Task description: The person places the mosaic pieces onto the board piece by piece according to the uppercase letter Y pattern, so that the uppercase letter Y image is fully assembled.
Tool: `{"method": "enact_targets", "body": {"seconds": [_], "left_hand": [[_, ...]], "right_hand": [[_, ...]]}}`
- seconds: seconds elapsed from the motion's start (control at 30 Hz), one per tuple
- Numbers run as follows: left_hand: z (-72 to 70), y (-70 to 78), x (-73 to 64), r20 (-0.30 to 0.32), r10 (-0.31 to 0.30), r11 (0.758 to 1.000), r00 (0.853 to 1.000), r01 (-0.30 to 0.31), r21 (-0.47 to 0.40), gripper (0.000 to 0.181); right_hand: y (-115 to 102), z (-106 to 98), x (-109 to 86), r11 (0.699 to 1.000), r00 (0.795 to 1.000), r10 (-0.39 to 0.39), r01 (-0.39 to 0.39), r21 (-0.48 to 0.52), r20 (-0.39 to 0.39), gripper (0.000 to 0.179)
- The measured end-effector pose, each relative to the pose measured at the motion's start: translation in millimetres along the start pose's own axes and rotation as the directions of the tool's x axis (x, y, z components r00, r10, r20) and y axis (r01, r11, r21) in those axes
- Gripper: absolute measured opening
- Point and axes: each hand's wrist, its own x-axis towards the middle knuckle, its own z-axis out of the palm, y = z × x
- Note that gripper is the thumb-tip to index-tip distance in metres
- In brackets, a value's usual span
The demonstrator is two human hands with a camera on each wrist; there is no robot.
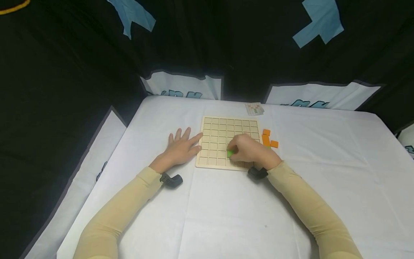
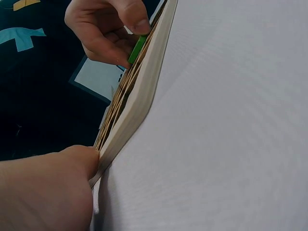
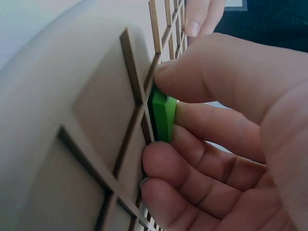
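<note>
A light wooden board with a grid of square recesses lies flat on the white table. My right hand pinches a small green tile between thumb and fingers, over the near part of the grid. In the right wrist view the tile stands tilted against the grid lines, partly covered by the fingers. With fingers spread, my left hand lies on the table, and its thumb and index finger touch the board's left edge. The left wrist view shows the board's side and the green tile above it.
Several orange tiles, among them a long one and a square one, lie right of the board, with a bit of green beside them. Small printed cards lie beyond the board. Black curtains hang behind the table.
</note>
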Motion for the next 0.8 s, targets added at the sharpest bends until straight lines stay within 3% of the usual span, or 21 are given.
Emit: {"method": "enact_targets", "body": {"seconds": [0.17, 0.5, 0.7, 0.8], "left_hand": [[0.1, 0.6, -0.1, -0.001, -0.003, 1.000, 1.000, 0.003, -0.007, 0.061], [4.0, -1.1, -2.2, 0.005, -0.001, 1.000, 1.000, 0.001, -0.002, 0.061], [1.3, -1.0, -0.7, 0.005, 0.004, 1.000, 1.000, -0.004, 0.002, 0.062], [0.4, -0.8, -0.1, 0.010, 0.003, 1.000, 1.000, -0.003, 0.004, 0.062]], "right_hand": [[-0.1, 2.2, -0.4, 1.000, 1.000, 0.008, -0.008, -0.006, -0.013, 0.021], [-3.0, 4.5, -0.5, 1.000, 0.999, 0.026, -0.026, -0.001, 0.025, 0.007], [-3.0, 2.6, 0.4, 1.000, 1.000, -0.006, 0.006, -0.014, 0.018, 0.018], [-3.1, 2.3, 0.3, 1.000, 1.000, 0.008, -0.008, -0.011, 0.018, 0.016]]}}
